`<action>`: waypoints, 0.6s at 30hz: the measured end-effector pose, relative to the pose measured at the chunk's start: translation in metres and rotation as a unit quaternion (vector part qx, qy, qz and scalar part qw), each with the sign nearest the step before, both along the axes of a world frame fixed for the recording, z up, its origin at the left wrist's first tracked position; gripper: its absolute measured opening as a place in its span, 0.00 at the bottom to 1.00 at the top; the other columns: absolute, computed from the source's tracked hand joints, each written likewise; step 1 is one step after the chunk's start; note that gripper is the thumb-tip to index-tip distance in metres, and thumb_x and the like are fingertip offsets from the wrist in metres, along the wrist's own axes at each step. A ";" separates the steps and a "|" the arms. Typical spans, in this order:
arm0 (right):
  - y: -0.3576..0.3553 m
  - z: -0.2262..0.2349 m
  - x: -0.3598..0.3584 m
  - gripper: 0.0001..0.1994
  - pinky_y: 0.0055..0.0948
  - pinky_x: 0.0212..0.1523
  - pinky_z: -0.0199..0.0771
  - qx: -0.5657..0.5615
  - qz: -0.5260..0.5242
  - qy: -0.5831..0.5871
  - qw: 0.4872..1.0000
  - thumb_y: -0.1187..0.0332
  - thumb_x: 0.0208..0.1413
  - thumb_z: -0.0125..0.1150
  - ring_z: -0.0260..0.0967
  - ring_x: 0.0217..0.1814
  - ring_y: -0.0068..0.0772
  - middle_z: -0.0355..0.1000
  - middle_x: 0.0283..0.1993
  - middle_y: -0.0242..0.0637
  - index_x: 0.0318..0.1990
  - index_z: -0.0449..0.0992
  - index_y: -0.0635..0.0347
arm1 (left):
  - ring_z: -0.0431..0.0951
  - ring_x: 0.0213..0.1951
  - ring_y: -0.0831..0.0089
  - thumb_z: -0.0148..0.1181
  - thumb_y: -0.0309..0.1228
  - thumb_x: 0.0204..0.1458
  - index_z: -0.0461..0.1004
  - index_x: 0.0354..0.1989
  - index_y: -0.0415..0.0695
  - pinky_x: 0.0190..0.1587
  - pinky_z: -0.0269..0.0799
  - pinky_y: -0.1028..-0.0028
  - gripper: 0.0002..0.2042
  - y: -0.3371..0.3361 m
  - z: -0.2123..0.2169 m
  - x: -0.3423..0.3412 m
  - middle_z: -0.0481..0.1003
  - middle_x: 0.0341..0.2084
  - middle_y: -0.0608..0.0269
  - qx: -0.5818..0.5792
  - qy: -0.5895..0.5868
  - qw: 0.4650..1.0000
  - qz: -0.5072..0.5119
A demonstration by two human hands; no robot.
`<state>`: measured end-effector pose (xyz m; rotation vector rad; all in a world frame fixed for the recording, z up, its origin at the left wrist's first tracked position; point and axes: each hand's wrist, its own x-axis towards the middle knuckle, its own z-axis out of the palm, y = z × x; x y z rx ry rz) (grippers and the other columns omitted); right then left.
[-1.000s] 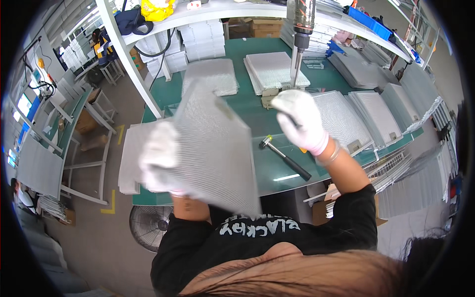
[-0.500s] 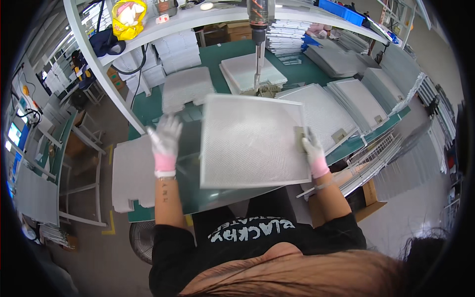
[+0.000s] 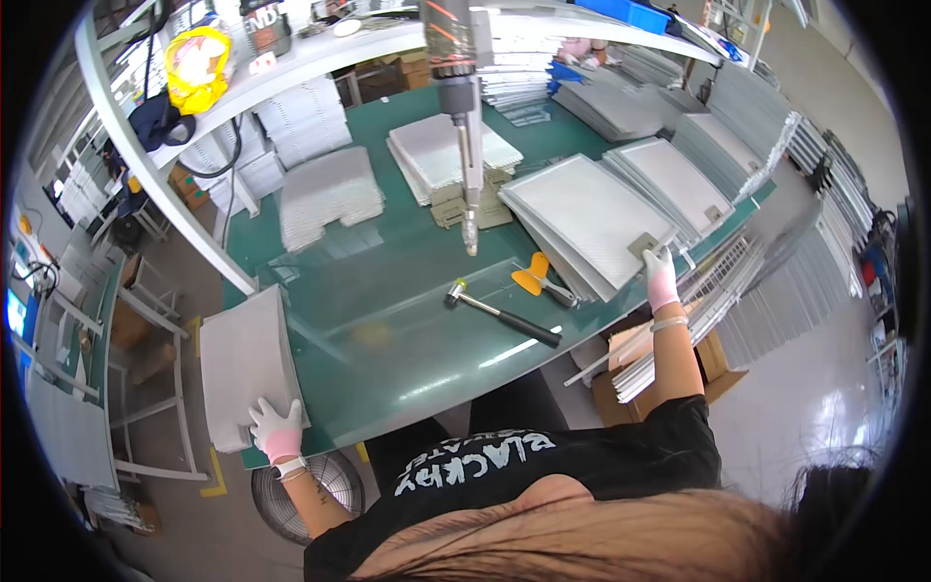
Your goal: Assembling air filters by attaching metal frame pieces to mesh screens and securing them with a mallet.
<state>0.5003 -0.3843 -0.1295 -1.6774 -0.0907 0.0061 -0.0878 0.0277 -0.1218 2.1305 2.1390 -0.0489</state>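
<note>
The right hand (image 3: 660,274) is at the near right corner of a framed mesh panel (image 3: 587,218), the topmost of a fanned group on the right side of the table (image 3: 373,373). Its fingers are gathered at that edge, just beside a small tan tab (image 3: 644,245); I cannot tell whether they pinch the frame or merely rest against it. The left hand (image 3: 277,430) lies at the near corner of a stack of pale sheets (image 3: 242,364) at the table's left end, its fingers spread and apparently pinching nothing.

The step in hand looks like a changeover: the panel being settled on the right while a sheet is sought on the left. The next move seems to call for freeing the right fingers without dragging the panel askew, and for parting just one sheet from its stack (thin sheets lying this close could easily come up two at a time). The middle of the table offers room, though a hammer (image 3: 504,318) and an orange scraper (image 3: 531,275) lie toward the right, and a power driver (image 3: 454,87) hangs above.

As for containers, a yellow bag (image 3: 182,85) on the shelf (image 3: 291,76) has something pale in its open mouth. A blue bin (image 3: 626,21) sits farther along; its contents are hard to make out. Below the table's right edge is an open cardboard box (image 3: 722,367), with pale strips (image 3: 635,373) lying across or beside it.
</note>
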 end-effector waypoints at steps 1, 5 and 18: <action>-0.001 0.002 0.001 0.31 0.28 0.24 0.77 -0.008 0.014 0.005 1.000 0.68 0.55 0.58 0.73 0.38 0.31 0.70 0.45 0.42 0.65 0.55 0.64 | 0.57 0.64 0.40 0.55 0.59 0.48 0.56 0.68 0.43 0.64 0.56 0.50 0.43 0.003 -0.003 -0.005 0.53 0.67 0.44 0.002 0.013 1.000 -0.008; -0.018 0.010 -0.002 0.26 0.26 0.21 0.73 -0.103 0.014 0.019 0.994 0.66 0.57 0.54 0.70 0.23 0.28 0.73 0.34 0.38 0.63 0.59 0.63 | 0.57 0.65 0.41 0.54 0.60 0.49 0.54 0.68 0.44 0.64 0.56 0.50 0.43 0.009 0.006 -0.002 0.53 0.67 0.44 0.034 0.058 0.997 -0.041; -0.005 0.054 -0.092 0.19 0.18 0.29 0.67 -0.072 -0.009 -0.151 0.986 0.72 0.63 0.43 0.63 0.26 0.16 0.69 0.29 0.31 0.60 0.68 0.63 | 0.71 0.56 0.46 0.59 0.55 0.49 0.62 0.61 0.34 0.57 0.67 0.58 0.40 0.028 0.041 -0.029 0.68 0.55 0.38 0.010 0.010 0.995 -0.102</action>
